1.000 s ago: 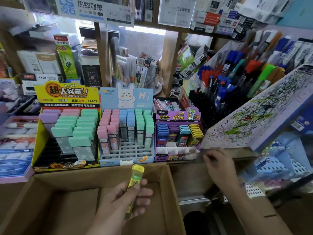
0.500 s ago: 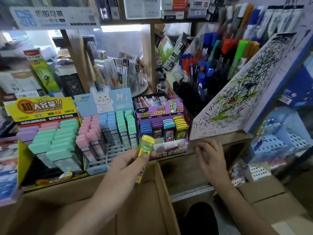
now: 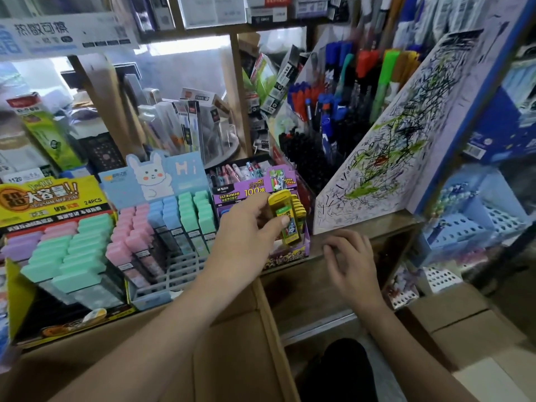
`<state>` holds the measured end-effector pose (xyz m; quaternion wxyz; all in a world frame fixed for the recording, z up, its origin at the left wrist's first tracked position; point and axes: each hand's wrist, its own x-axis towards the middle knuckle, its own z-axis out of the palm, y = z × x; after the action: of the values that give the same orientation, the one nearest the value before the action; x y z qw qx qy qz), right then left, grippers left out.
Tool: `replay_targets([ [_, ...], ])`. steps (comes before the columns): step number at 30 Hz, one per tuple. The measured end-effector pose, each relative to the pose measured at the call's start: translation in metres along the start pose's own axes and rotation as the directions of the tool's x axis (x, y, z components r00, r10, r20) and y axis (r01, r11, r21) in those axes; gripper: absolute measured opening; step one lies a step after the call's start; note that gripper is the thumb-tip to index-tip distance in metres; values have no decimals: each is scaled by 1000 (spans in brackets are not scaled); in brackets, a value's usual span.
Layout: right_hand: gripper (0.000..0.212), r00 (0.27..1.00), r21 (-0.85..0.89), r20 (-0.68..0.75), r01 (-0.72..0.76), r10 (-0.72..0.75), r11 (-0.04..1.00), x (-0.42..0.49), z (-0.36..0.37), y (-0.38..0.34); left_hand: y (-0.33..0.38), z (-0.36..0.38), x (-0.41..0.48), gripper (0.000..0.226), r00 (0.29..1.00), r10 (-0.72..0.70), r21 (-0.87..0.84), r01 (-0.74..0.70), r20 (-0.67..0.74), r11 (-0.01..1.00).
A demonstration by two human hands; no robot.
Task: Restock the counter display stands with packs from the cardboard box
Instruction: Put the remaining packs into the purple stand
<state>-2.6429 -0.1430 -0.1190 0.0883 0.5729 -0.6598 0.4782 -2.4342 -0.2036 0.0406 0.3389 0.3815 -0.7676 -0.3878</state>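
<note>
left hand (image 3: pixel 246 227) pinches a yellow pack (image 3: pixel 285 220) at the purple stand (image 3: pixel 255 190), not yet slotted; right hand (image 3: pixel 351 259) rests loose on the counter (image 3: pixel 383 224).

Place: a stationery shop, shelves (image 3: pixel 232 29) crowded with boxed stock.
Display stands (image 3: pixel 156 175): pastel packs in printed retail trays, centre left.
Pens (image 3: pixel 333 91): racked upper right, beside a scribbled tester board (image 3: pixel 391 158).

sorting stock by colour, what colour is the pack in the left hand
Yellow with a green label: the pack in the left hand, head view.
</note>
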Motion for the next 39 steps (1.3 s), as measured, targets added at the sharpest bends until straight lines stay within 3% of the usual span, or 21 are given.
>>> replay_targets([
  [5, 13, 1000, 0, -12, 8, -8, 1000, -1, 3, 4, -1, 14, 5, 24, 994, 100, 157, -90, -55, 983],
  [11, 14, 1000, -17, -5, 2, -2, 1000, -2, 3, 4, -11, 27, 7, 22, 982, 136, 336, -86, -129, 938],
  [13, 15, 1000, -23, 5, -1, 1, 1000, -2, 3, 4, -12, 29, 7, 14, 980, 120, 319, -64, -160, 945],
  [16, 15, 1000, -26, 11, -8, 8, 1000, -2, 3, 3, -17, 32, 6, 32, 979, 74, 290, -16, -188, 957],
  [19, 16, 1000, -34, 11, -12, 12, 999, -2, 4, 3, -20, 34, 6, 27, 981, 56, 310, 4, -184, 951],
  [28, 16, 999, -42, 23, -23, 24, 999, -2, 3, 1, -26, 41, 6, 22, 985, 106, 514, -22, -134, 857],
  [39, 13, 998, -59, 41, -43, 45, 997, -1, 2, -2, -24, 44, 8, 27, 988, 28, 469, 49, -155, 882],
])
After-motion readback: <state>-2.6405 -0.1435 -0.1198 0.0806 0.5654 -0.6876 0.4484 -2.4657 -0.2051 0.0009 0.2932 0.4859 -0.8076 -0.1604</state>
